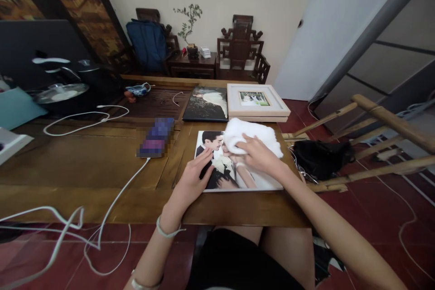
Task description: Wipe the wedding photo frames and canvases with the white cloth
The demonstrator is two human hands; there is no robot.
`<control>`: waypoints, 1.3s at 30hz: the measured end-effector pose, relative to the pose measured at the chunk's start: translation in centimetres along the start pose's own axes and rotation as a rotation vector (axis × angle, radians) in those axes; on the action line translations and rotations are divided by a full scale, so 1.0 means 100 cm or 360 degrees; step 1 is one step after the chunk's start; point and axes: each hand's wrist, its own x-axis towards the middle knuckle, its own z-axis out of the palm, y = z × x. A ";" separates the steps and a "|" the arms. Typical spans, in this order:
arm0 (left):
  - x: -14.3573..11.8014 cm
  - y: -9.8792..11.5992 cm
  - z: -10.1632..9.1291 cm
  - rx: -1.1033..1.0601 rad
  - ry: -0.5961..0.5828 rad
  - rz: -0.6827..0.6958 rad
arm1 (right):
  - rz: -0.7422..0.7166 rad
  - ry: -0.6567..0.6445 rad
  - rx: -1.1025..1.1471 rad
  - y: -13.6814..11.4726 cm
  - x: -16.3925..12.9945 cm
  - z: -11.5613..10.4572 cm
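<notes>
A large wedding photo print [251, 180] lies flat near the front edge of the wooden table [84, 163]. My left hand [194, 177] rests flat on the print's left side, fingers spread, holding it down. My right hand [258, 154] presses a fluffy white cloth [248, 133] onto the upper middle of the print. The cloth covers the print's top right part.
Behind the print lie a dark photo panel [206, 104] and a white framed picture [258, 102]. A phone [156, 138] with a white cable [115, 199] sits to the left. Bamboo chair rails [384, 140] and a black bag [321, 156] stand right. Pots and trays are far left.
</notes>
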 end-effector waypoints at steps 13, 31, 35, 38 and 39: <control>0.000 0.002 -0.002 -0.0139 0.0003 -0.0116 | -0.0351 0.0046 0.0161 -0.010 0.044 -0.005; -0.004 0.005 0.002 0.0002 0.0093 -0.0173 | -0.0240 -0.0018 0.0113 -0.032 -0.164 0.010; -0.005 0.001 0.003 0.0016 0.0082 -0.0132 | -0.0215 -0.0021 0.0169 -0.020 -0.137 0.002; -0.006 -0.002 0.002 0.0021 0.0055 -0.0132 | -0.0154 0.0015 0.0186 0.013 -0.092 -0.001; -0.006 -0.002 0.002 0.0019 0.0046 -0.0138 | -0.0159 0.0032 0.0179 0.025 -0.074 -0.003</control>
